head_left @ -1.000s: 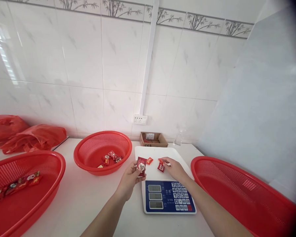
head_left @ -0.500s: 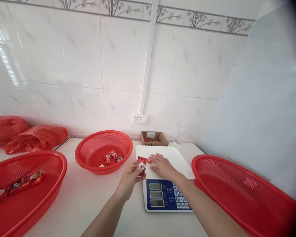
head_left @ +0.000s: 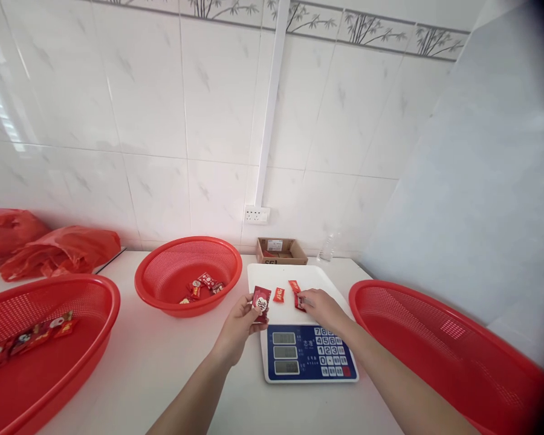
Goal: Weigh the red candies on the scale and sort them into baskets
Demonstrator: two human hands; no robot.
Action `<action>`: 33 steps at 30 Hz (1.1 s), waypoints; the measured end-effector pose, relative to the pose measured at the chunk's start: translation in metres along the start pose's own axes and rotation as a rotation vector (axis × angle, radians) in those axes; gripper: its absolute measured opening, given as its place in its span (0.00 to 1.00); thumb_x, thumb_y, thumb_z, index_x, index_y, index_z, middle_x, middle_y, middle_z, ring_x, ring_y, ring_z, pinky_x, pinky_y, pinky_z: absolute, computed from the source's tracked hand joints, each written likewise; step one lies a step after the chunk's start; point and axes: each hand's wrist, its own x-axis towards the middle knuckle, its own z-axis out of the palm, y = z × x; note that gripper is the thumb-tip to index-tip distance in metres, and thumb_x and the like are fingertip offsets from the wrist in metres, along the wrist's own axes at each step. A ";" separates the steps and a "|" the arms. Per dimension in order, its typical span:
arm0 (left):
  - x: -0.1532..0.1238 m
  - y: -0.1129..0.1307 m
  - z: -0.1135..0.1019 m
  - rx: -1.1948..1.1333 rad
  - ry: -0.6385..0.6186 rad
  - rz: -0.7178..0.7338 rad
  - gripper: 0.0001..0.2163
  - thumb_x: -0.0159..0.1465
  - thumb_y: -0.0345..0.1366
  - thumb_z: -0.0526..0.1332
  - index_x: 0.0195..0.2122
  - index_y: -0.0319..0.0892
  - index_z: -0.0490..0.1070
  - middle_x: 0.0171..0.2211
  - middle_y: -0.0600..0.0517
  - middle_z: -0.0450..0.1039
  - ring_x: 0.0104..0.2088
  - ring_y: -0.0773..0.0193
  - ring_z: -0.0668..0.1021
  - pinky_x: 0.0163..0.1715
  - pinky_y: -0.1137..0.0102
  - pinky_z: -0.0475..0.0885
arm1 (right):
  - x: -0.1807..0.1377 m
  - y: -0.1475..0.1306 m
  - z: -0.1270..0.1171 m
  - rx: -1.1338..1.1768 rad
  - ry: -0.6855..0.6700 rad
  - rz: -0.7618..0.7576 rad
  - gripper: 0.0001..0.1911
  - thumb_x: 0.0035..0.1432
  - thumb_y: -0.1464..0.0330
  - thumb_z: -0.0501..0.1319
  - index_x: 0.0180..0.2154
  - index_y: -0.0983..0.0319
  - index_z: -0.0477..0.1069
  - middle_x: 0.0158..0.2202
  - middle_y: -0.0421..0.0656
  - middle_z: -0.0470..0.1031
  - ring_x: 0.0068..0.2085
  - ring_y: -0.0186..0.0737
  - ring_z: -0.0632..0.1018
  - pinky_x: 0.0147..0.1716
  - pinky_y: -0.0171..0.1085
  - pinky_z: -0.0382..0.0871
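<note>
In the head view, my left hand (head_left: 239, 323) pinches a dark red candy packet (head_left: 262, 302) with pale lettering, held just over the left front edge of the white scale pan (head_left: 321, 281). My right hand (head_left: 323, 308) is on the pan, its fingers closed at a dark red wrapped candy (head_left: 299, 301). Behind that lies an orange-red wrapped candy (head_left: 294, 286). A similar small candy (head_left: 278, 295) lies apart, between my two hands. The blue panel (head_left: 309, 354) of the scale faces me.
A round red basket (head_left: 188, 241) with several candies stands back left. At left is a larger red basket (head_left: 111, 302) with a row of candies; at right, another red basket (head_left: 376, 287). Behind the scale are a cardboard box (head_left: 283, 251) and a clear plastic bottle (head_left: 327, 248). Red plastic bags (head_left: 63, 251) lie far left.
My right hand has shifted right on the pan and its spread fingers have closed at the dark red candy. Small candies it covered now show. My left hand keeps its packet.
</note>
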 end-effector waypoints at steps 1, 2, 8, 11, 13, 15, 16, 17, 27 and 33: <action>0.000 0.000 0.000 0.010 -0.008 -0.001 0.19 0.54 0.45 0.64 0.43 0.43 0.67 0.36 0.50 0.71 0.33 0.65 0.74 0.38 0.67 0.70 | 0.000 0.002 -0.001 -0.013 -0.001 0.020 0.16 0.52 0.70 0.57 0.43 0.57 0.74 0.45 0.45 0.75 0.47 0.47 0.71 0.47 0.40 0.61; 0.000 -0.001 0.001 0.027 -0.014 0.001 0.19 0.54 0.45 0.64 0.43 0.43 0.67 0.35 0.50 0.71 0.32 0.66 0.74 0.38 0.67 0.70 | 0.001 0.002 -0.002 -0.030 0.001 0.041 0.16 0.52 0.71 0.57 0.43 0.57 0.74 0.45 0.45 0.75 0.47 0.47 0.71 0.47 0.40 0.61; -0.002 0.001 0.002 0.313 -0.029 0.083 0.19 0.57 0.46 0.60 0.45 0.42 0.68 0.35 0.51 0.71 0.33 0.65 0.72 0.35 0.69 0.69 | -0.008 -0.040 -0.019 0.424 0.035 0.135 0.15 0.57 0.61 0.54 0.42 0.60 0.72 0.43 0.47 0.75 0.43 0.43 0.73 0.43 0.41 0.65; -0.003 -0.001 0.006 0.585 -0.013 0.247 0.13 0.61 0.41 0.55 0.45 0.43 0.69 0.37 0.50 0.73 0.35 0.63 0.73 0.36 0.67 0.69 | -0.022 -0.074 -0.026 0.870 -0.185 0.269 0.23 0.58 0.52 0.50 0.42 0.62 0.70 0.37 0.48 0.75 0.33 0.38 0.76 0.29 0.36 0.68; -0.005 -0.004 0.009 0.773 -0.028 0.417 0.12 0.63 0.36 0.52 0.45 0.47 0.70 0.40 0.50 0.74 0.39 0.61 0.73 0.40 0.65 0.68 | -0.031 -0.090 -0.028 1.009 -0.302 0.317 0.25 0.56 0.49 0.51 0.39 0.61 0.71 0.34 0.47 0.75 0.29 0.36 0.75 0.23 0.33 0.65; -0.006 -0.007 0.012 0.877 -0.052 0.553 0.14 0.63 0.31 0.51 0.44 0.49 0.71 0.43 0.50 0.73 0.44 0.59 0.72 0.45 0.62 0.67 | -0.038 -0.097 -0.027 1.052 -0.318 0.287 0.20 0.53 0.51 0.57 0.37 0.60 0.71 0.33 0.46 0.75 0.30 0.37 0.75 0.22 0.33 0.64; -0.007 -0.009 0.013 0.882 -0.054 0.583 0.14 0.61 0.29 0.52 0.44 0.49 0.71 0.45 0.50 0.72 0.46 0.59 0.71 0.47 0.61 0.66 | -0.040 -0.098 -0.026 1.050 -0.291 0.259 0.18 0.51 0.53 0.60 0.37 0.60 0.71 0.33 0.45 0.75 0.31 0.38 0.75 0.24 0.34 0.66; -0.008 -0.010 0.013 0.852 -0.041 0.589 0.15 0.60 0.28 0.54 0.45 0.49 0.71 0.47 0.49 0.70 0.49 0.58 0.70 0.49 0.60 0.64 | -0.042 -0.097 -0.024 1.036 -0.250 0.227 0.17 0.50 0.56 0.62 0.38 0.59 0.71 0.33 0.44 0.75 0.32 0.39 0.75 0.26 0.35 0.67; -0.010 0.005 0.029 0.224 -0.118 0.102 0.13 0.57 0.45 0.61 0.33 0.39 0.69 0.30 0.52 0.71 0.32 0.66 0.72 0.32 0.70 0.69 | -0.059 -0.087 -0.018 0.943 -0.070 0.095 0.18 0.49 0.57 0.61 0.40 0.59 0.69 0.35 0.42 0.75 0.35 0.40 0.75 0.36 0.40 0.69; -0.010 0.003 0.035 0.197 -0.093 0.103 0.16 0.52 0.48 0.64 0.28 0.39 0.68 0.28 0.53 0.68 0.29 0.68 0.70 0.31 0.72 0.68 | -0.064 -0.089 -0.016 0.882 -0.075 0.087 0.17 0.51 0.54 0.58 0.31 0.61 0.68 0.27 0.39 0.69 0.29 0.36 0.71 0.27 0.35 0.65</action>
